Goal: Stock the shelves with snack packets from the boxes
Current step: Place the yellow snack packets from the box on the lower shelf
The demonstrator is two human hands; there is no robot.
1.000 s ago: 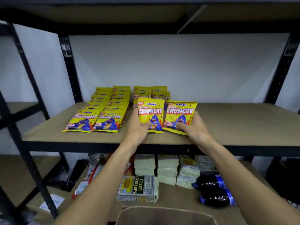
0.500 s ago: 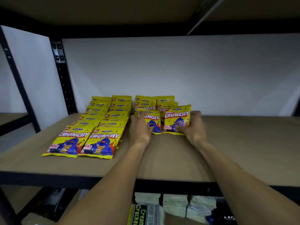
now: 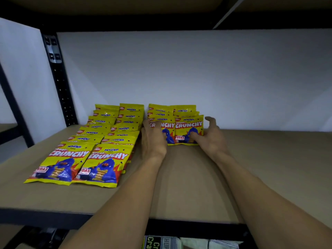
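Brown shelf (image 3: 251,177) w/ black frame and a white wall behind. Left side: 2 long rows of yellow Crunchy packets (image 3: 100,141), overlapped front to back, reaching near the shelf's front edge. Right of them, 2 short rows (image 3: 172,111) at the back by the wall. Their front pair: left packet (image 3: 168,125) and right packet (image 3: 187,127), side by side, tilted up. Left hand (image 3: 152,141) palm down, fingers approx straight, resting on left packet. Right hand (image 3: 212,139) loosely spread, thumb touching right packet's lower front, fingers just beside its right edge, no grip.

Plain white wall (image 3: 224,74) — black perforated upright (image 3: 60,87) at left
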